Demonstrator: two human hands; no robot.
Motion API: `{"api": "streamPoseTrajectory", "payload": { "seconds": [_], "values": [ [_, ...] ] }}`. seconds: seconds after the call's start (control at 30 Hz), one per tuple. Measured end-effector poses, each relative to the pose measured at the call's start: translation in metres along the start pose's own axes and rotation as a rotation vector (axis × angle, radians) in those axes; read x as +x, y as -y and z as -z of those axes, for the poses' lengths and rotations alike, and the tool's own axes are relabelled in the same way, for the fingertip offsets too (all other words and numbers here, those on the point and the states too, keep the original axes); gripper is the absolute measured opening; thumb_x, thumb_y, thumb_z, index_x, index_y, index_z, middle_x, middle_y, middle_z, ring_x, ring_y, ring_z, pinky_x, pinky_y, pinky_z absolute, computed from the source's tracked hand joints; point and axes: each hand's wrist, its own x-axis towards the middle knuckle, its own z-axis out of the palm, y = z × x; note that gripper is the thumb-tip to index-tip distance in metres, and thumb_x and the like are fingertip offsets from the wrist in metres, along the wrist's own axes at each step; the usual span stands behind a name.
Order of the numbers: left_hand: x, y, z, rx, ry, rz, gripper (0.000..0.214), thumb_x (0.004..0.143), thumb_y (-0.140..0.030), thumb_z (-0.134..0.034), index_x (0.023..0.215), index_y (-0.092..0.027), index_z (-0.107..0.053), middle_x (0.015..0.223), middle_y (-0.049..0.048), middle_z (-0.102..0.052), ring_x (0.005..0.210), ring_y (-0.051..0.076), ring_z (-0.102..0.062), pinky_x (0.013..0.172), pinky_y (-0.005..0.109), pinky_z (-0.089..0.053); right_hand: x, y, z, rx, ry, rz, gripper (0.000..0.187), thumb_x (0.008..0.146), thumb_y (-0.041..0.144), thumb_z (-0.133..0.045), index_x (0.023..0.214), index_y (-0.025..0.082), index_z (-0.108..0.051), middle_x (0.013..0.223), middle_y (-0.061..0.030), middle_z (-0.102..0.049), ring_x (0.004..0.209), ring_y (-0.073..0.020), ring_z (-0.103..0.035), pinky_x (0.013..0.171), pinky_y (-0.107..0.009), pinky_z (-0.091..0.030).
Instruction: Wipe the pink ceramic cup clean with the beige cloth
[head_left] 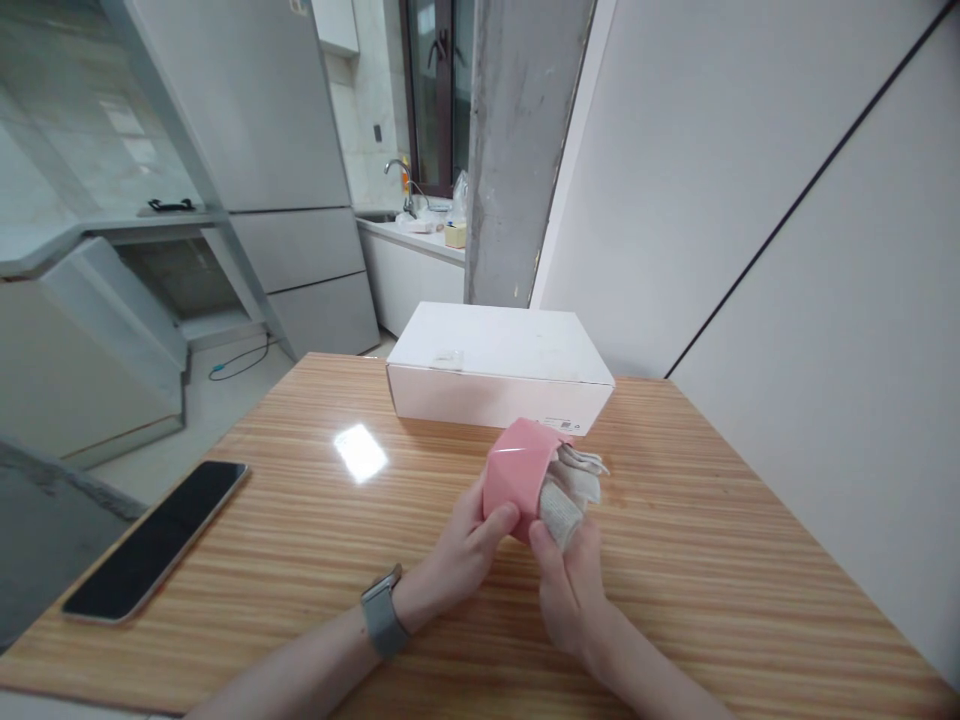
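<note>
A pink faceted container, perhaps a cup or bowl (517, 465), is tilted on its side above the table, its mouth facing right. My left hand (469, 535) grips its outside, with the thumb along the near wall. A light grey cloth (562, 510) is bunched in the container's mouth, and its folded edges stick out to the right. My right hand (570, 590) is closed on the cloth at the rim, thumb in front; its other fingers are largely hidden behind the cloth.
A white cardboard box (499, 345) lies on the wooden table (675, 540) just beyond my hands. A black-screened phone (157, 545) rests near the left edge. A white wall panel (750, 180) borders the right side. Behind are a sink counter (420, 245) and a grey fridge (247, 110).
</note>
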Motion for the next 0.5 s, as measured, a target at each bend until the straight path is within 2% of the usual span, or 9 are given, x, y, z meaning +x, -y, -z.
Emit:
{"api": "streamPoseTrajectory", "payload": {
  "seconds": [0.1,0.2,0.27,0.33,0.43,0.5],
  "values": [
    [0.003,-0.001,0.005,0.015,-0.084,0.010,0.058,0.088,-0.060,-0.051,0.128,-0.018,-0.058,0.127,0.0095,-0.064,0.117,0.026,-0.056,0.105,0.038,-0.039,0.009,0.003,0.007,-0.158,0.120,0.162,0.024,0.095,0.026,-0.041,0.103,0.019,-0.063,0.101,-0.0113,-0.070,0.097,-0.0283,-0.065,0.088,-0.045,-0.051],
    [0.009,0.002,0.012,-0.009,-0.201,0.122,0.055,0.091,-0.061,-0.045,0.121,-0.018,-0.063,0.130,0.0100,-0.063,0.125,0.025,-0.051,0.112,0.037,-0.031,0.017,0.004,0.012,-0.291,0.198,0.333,0.025,0.093,0.026,-0.044,0.108,0.015,-0.061,0.105,-0.0133,-0.071,0.100,-0.0287,-0.065,0.089,-0.045,-0.050],
    [0.013,0.004,0.014,-0.058,-0.219,0.198,0.057,0.091,-0.062,-0.044,0.119,-0.017,-0.065,0.132,0.0110,-0.061,0.130,0.026,-0.048,0.114,0.039,-0.026,0.021,0.004,0.012,-0.337,0.215,0.372,0.025,0.094,0.026,-0.043,0.108,0.015,-0.060,0.106,-0.0135,-0.071,0.102,-0.0289,-0.064,0.091,-0.045,-0.048],
    [0.016,0.002,0.015,-0.147,-0.167,0.250,0.058,0.091,-0.061,-0.044,0.124,-0.018,-0.063,0.135,0.0116,-0.060,0.132,0.028,-0.046,0.113,0.042,-0.028,0.023,0.004,0.012,-0.342,0.213,0.344,0.023,0.094,0.025,-0.042,0.103,0.016,-0.061,0.103,-0.0123,-0.072,0.100,-0.0274,-0.065,0.091,-0.043,-0.048],
    [0.018,-0.004,0.015,-0.296,0.027,0.296,0.054,0.093,-0.054,-0.045,0.135,-0.022,-0.055,0.138,0.0111,-0.057,0.128,0.032,-0.050,0.105,0.049,-0.039,0.026,0.002,0.013,-0.338,0.185,0.255,0.025,0.096,0.025,-0.039,0.094,0.017,-0.063,0.094,-0.0101,-0.073,0.089,-0.0245,-0.067,0.084,-0.039,-0.049],
    [0.017,-0.006,0.014,-0.371,0.128,0.277,0.050,0.093,-0.045,-0.050,0.139,-0.024,-0.051,0.140,0.0100,-0.055,0.129,0.032,-0.050,0.103,0.048,-0.041,0.031,0.001,0.014,-0.341,0.150,0.162,0.031,0.098,0.027,-0.036,0.087,0.019,-0.064,0.087,-0.0091,-0.073,0.084,-0.0242,-0.067,0.079,-0.037,-0.050]
  ]
}}
